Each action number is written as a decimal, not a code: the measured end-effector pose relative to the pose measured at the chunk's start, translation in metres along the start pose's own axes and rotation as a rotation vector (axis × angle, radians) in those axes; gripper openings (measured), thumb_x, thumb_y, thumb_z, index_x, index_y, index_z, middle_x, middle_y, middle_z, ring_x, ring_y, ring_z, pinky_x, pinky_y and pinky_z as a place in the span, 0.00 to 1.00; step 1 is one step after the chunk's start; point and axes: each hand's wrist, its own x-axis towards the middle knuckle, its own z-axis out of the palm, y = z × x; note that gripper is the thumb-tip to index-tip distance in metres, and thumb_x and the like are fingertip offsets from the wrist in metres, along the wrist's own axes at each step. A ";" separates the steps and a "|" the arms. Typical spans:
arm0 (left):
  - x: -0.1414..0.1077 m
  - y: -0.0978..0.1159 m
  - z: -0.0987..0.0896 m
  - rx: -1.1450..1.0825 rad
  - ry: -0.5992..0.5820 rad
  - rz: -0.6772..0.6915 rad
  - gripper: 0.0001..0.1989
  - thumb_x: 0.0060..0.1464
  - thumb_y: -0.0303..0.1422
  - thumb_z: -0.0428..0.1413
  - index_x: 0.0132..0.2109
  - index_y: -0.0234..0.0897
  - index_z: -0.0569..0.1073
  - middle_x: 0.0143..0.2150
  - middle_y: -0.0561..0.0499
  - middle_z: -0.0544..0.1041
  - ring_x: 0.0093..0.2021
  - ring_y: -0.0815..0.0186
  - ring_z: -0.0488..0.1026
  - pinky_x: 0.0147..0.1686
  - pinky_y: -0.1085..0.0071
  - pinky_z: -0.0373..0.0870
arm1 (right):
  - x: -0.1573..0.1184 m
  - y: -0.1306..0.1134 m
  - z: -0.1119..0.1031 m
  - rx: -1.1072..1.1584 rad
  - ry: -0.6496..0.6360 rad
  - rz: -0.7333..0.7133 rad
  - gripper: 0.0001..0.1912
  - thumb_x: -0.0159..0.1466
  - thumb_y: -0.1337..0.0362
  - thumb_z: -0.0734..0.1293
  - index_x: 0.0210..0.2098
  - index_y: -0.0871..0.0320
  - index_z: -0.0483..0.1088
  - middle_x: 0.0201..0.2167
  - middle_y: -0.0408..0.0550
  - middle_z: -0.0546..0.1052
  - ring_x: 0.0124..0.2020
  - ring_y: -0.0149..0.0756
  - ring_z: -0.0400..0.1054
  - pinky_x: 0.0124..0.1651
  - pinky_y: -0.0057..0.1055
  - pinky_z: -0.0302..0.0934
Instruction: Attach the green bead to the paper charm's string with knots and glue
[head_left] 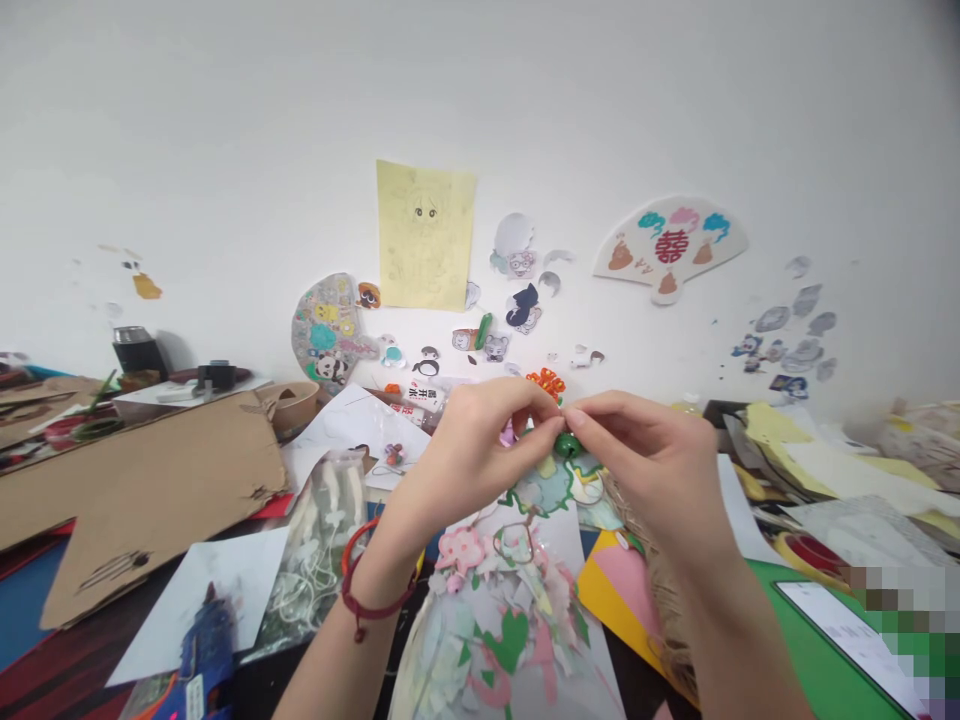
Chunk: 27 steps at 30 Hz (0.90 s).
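Observation:
My left hand [484,450] and my right hand [656,465] meet in front of me, raised above the table, fingertips touching. Both are closed in a pinch. A small green jingle bell [568,446] hangs right under the fingertips, against my right thumb and finger. What the left fingers pinch is too small to make out. Behind the hands shows an orange-red flower [546,382]. Below lies a pile of paper scraps [465,620] in pale green, white and pink, with a pink flower-shaped piece [460,548] and a green heart [510,640].
At left are a blue glue gun [206,650] on white paper, cut cardboard [172,480] and a clear bag of white cords [319,540]. At right, a phone [847,645] lies on a green sheet [780,600]. Drawings and a paper fan [667,240] hang on the wall.

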 end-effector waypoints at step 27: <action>-0.001 -0.006 -0.003 0.178 -0.044 0.081 0.06 0.66 0.28 0.53 0.38 0.34 0.72 0.34 0.51 0.75 0.35 0.68 0.69 0.35 0.71 0.65 | -0.003 0.003 0.006 -0.177 -0.069 0.027 0.10 0.70 0.58 0.65 0.36 0.56 0.72 0.29 0.42 0.75 0.30 0.30 0.68 0.32 0.27 0.61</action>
